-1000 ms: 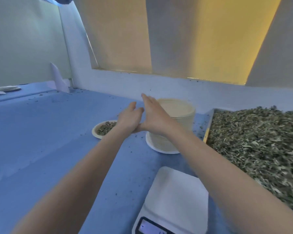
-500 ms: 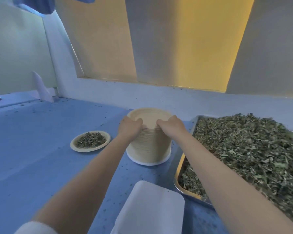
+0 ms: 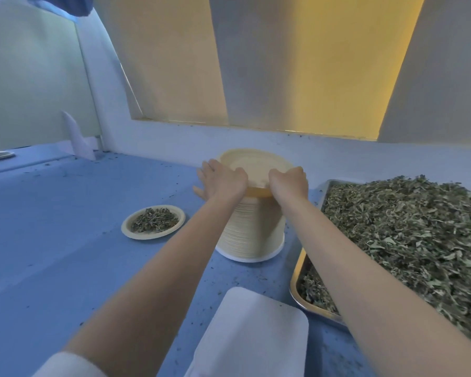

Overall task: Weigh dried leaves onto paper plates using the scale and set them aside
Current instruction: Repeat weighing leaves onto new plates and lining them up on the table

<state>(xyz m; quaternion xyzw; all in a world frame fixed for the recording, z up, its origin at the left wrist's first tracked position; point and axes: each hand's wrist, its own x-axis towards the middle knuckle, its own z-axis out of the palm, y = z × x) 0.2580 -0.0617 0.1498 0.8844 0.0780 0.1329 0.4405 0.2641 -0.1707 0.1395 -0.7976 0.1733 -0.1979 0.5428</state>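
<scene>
At twelve o'clock on the blue table, just ahead of both forearms, stands a tall stack of paper plates, its long axis upright. The top plate faces open side up and tilts slightly, its near edge raised off the stack. The left hand lies against the stack's upper left side with fingers spread and fairly straight. The right hand curls over the top plate's near right rim, apparently pinching it.

At ten o'clock, well apart from the stack, a filled plate of dried leaves sits flat. At three o'clock a metal tray holds a deep heap of dried leaves. At six o'clock, nearest the viewer, is the white scale, its platform bare.

The step appears to be peeling off one plate. Doing it well likely means steadying the stack with the left hand while the right lifts only the top rim, checking that no second plate clings beneath.
</scene>
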